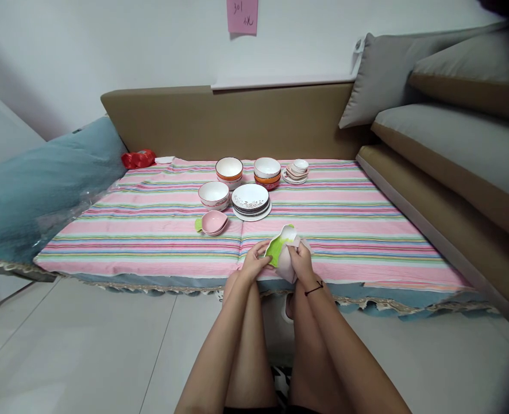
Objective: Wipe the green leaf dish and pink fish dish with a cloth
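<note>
Over my knees, my left hand [255,261] grips the left edge of a green and white leaf-shaped dish [275,248], tilted up. My right hand [301,261] presses a pale cloth [285,265] against the dish's right side, and the cloth hangs down below it. Past the hands stands a stack of patterned plates [250,196]. Left of that lie pink dishes [213,222] with a green leaf-like handle, one in another. A white bowl [213,194] with a red rim sits behind them.
Stacked bowls [229,169] and orange-banded bowls [267,169] stand farther back, with small dishes [298,168] to their right. A red bundle [138,159] lies back left on the striped cloth [172,230]. Grey cushions [457,138] pile up at right.
</note>
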`<state>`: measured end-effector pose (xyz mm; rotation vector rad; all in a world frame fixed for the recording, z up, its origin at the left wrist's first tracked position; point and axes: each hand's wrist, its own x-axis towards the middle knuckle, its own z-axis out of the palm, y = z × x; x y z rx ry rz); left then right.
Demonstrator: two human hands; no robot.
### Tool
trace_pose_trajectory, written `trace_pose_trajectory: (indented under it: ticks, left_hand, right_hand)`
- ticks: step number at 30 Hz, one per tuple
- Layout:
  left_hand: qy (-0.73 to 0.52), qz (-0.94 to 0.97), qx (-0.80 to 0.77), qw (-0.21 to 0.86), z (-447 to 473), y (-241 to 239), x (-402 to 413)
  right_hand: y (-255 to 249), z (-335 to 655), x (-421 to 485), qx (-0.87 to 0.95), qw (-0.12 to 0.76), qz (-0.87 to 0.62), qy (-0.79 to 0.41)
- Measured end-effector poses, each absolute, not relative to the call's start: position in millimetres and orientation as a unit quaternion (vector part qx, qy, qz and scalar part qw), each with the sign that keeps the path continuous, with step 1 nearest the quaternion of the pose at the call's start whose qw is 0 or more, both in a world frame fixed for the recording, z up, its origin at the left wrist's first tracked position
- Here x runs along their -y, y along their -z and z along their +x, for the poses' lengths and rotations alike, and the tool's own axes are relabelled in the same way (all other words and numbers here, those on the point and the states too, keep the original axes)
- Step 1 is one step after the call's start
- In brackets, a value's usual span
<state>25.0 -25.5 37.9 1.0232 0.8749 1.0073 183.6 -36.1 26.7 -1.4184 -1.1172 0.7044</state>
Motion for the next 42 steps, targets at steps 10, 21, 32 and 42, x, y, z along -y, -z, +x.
trace_pose_trajectory:
  ticks: [10,21,32,42]
  left_hand:
    - [-0.415,0.456,-0.383,0.688,23,-47,31]
    - [-0.429,0.426,-0.391,0.695,22,-44,28]
    - [-0.469,0.379,-0.413,0.683,23,-45,26]
    - [-0.488,0.387,-0.421,0.660,22,-48,25]
  right_hand:
    - [-30,188,37,0.505,0.524,-0.651,-0.216]
    - [-36,182,41,0.489,0.567,-0.628,-0.210]
    - [-41,179,54,0.543,0.593,-0.557,-0.207]
    - [-42,162,56,0.779,0.387,-0.484,-0.098]
